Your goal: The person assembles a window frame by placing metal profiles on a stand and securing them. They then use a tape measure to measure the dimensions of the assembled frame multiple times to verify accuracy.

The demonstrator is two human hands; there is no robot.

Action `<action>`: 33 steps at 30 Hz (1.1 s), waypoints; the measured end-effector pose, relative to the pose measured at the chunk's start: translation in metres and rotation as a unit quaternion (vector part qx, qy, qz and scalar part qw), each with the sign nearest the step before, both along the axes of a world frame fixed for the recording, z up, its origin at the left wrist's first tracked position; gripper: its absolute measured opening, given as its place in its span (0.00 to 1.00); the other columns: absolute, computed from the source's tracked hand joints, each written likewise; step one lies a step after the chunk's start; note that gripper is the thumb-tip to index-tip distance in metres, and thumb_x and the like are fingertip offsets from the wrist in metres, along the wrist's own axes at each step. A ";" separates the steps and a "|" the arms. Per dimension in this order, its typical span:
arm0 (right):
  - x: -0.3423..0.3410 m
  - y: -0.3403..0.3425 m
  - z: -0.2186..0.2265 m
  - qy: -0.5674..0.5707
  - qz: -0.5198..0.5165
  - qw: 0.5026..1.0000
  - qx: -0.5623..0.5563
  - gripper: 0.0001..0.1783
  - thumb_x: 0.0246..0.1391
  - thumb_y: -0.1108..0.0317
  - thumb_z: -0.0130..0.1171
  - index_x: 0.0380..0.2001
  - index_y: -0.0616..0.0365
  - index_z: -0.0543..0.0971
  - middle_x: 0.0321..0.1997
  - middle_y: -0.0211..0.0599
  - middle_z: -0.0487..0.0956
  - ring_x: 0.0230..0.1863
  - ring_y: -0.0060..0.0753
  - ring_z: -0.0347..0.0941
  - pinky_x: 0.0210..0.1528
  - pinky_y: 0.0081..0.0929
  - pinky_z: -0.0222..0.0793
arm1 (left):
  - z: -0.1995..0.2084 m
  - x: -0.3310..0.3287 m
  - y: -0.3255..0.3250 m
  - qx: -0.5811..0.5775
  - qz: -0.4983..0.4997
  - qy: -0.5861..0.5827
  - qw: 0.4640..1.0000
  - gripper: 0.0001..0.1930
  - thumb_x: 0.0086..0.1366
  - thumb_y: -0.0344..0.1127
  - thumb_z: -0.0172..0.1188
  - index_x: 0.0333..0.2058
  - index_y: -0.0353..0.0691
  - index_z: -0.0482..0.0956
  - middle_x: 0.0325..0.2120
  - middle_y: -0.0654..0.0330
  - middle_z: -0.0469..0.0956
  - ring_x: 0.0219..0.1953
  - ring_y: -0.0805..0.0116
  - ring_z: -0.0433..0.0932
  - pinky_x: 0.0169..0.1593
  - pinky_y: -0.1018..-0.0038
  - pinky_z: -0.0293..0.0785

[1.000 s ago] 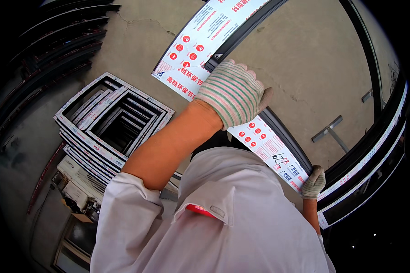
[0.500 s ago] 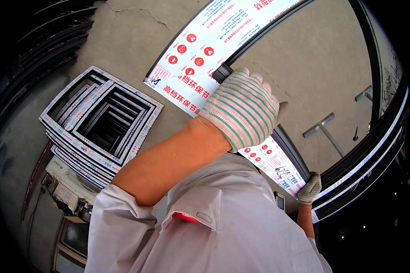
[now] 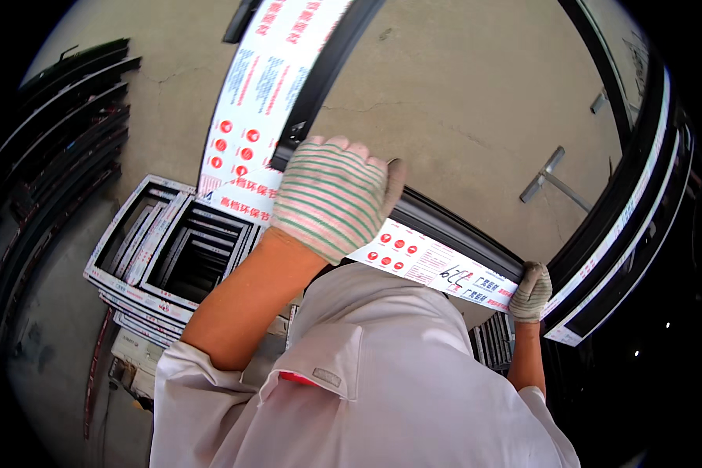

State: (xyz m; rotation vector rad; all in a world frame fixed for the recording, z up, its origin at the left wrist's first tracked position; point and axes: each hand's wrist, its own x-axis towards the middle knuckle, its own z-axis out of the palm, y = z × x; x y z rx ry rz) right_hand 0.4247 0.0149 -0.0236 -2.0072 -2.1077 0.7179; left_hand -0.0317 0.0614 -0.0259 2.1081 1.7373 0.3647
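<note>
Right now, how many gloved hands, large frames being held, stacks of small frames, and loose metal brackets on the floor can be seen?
Gloved hands: 2, the left hand at the frame's corner and the right hand at its lower edge
Large film-wrapped frame being held: 1
Stack of small frames on the floor: 1
Loose metal bracket on the floor: 1
Total: 5

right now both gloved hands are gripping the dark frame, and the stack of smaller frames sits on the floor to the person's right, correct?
Not quite: the head view shows the stack of smaller frames on the person's left. The left hand and right hand, both gloved, do grip the dark frame.
</note>
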 end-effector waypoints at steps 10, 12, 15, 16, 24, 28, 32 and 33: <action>-0.002 0.016 0.023 -0.146 0.096 0.984 -0.033 0.17 0.62 0.60 0.46 0.25 0.57 0.78 0.26 0.50 0.80 0.34 0.57 0.78 0.43 0.51 0.73 | 0.014 0.019 0.006 0.012 -0.032 0.071 0.997 0.16 0.74 0.35 0.50 0.27 0.37 0.78 0.25 0.49 0.78 0.32 0.46 0.77 0.39 0.55 0.70; -0.004 0.018 0.030 -0.141 0.060 0.986 -0.062 0.18 0.62 0.57 0.47 0.26 0.57 0.79 0.28 0.50 0.81 0.36 0.56 0.79 0.45 0.51 0.74 | 0.009 0.019 0.005 0.014 -0.050 0.070 0.996 0.16 0.74 0.37 0.51 0.27 0.36 0.79 0.23 0.48 0.76 0.31 0.45 0.75 0.37 0.54 0.68; 0.000 0.017 0.031 -0.104 0.033 0.993 -0.047 0.19 0.62 0.56 0.48 0.25 0.57 0.79 0.26 0.48 0.80 0.34 0.56 0.78 0.43 0.52 0.73 | 0.009 0.023 0.001 -0.023 0.011 0.063 0.998 0.21 0.78 0.40 0.48 0.27 0.34 0.78 0.24 0.47 0.76 0.29 0.45 0.74 0.36 0.54 0.69; 0.001 0.016 0.029 -0.098 0.018 0.993 -0.060 0.21 0.63 0.55 0.48 0.26 0.58 0.81 0.27 0.49 0.81 0.36 0.56 0.79 0.44 0.51 0.74 | 0.008 0.023 0.000 -0.026 0.016 0.065 0.997 0.22 0.78 0.41 0.48 0.26 0.34 0.78 0.23 0.47 0.76 0.29 0.46 0.74 0.36 0.55 0.69; 0.018 0.011 0.043 0.007 -0.002 0.996 -0.093 0.31 0.69 0.50 0.41 0.28 0.60 0.86 0.32 0.50 0.85 0.40 0.54 0.83 0.49 0.50 0.77 | 0.003 0.084 -0.007 -0.054 0.036 0.032 0.997 0.28 0.79 0.47 0.46 0.25 0.31 0.77 0.23 0.46 0.77 0.27 0.49 0.74 0.35 0.56 0.69; 0.027 0.008 0.043 0.014 0.013 0.995 -0.101 0.31 0.69 0.50 0.41 0.30 0.60 0.87 0.33 0.50 0.86 0.41 0.52 0.84 0.50 0.49 0.77 | 0.000 0.169 -0.017 -0.010 -0.046 0.071 0.996 0.25 0.78 0.46 0.45 0.29 0.33 0.80 0.26 0.43 0.79 0.31 0.41 0.76 0.39 0.51 0.71; 0.055 0.003 0.037 0.007 0.018 0.996 -0.084 0.30 0.69 0.50 0.41 0.30 0.59 0.87 0.33 0.52 0.86 0.39 0.53 0.84 0.48 0.49 0.77 | 0.005 0.256 -0.026 -0.039 -0.038 0.091 0.994 0.26 0.77 0.49 0.44 0.29 0.34 0.80 0.29 0.42 0.80 0.35 0.38 0.78 0.42 0.48 0.73; 0.065 0.001 0.034 0.005 0.015 0.997 -0.077 0.30 0.69 0.50 0.41 0.30 0.58 0.87 0.33 0.52 0.86 0.39 0.53 0.84 0.48 0.49 0.77 | 0.001 0.270 -0.028 -0.010 -0.056 0.079 0.995 0.27 0.77 0.50 0.43 0.29 0.34 0.80 0.29 0.40 0.80 0.35 0.38 0.78 0.43 0.48 0.73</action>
